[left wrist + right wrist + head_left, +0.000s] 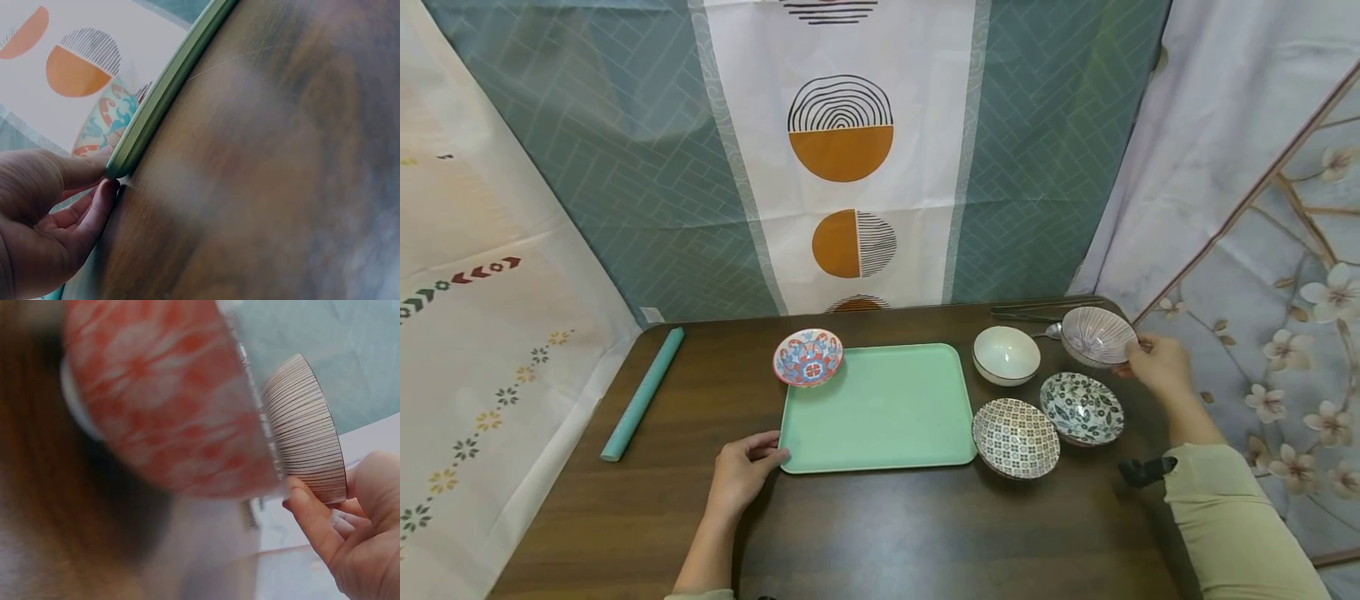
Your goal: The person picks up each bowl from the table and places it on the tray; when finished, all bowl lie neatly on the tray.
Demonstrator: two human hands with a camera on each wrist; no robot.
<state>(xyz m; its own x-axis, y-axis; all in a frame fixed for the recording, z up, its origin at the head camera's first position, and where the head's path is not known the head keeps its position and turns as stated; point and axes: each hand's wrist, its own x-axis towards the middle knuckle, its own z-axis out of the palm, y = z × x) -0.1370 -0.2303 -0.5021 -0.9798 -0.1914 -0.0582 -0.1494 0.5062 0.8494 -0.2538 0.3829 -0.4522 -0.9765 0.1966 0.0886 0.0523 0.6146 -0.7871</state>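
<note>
My left hand point(743, 475) pinches the near left corner of a light green tray point(876, 408); in the left wrist view the thumb and fingers meet at the tray's rim point(147, 119). At the far right, my right hand point(1163, 371) grips the rim of a striped bowl point(1097, 335), its thin lines running down the outside point(307, 434). A red-and-blue patterned bowl point(808, 358) overlaps the tray's far left corner. Nearest the striped bowl are a leaf-patterned bowl point(1082, 408) and a plain white bowl point(1006, 356).
A checked-pattern bowl point(1016, 439) stands at the tray's right edge. Behind the bowls lie chopsticks point(1045, 307) and a spoon point(1052, 332). A teal roll point(643, 393) lies at the left. A blurred red-and-white bowl point(162, 394) fills much of the right wrist view.
</note>
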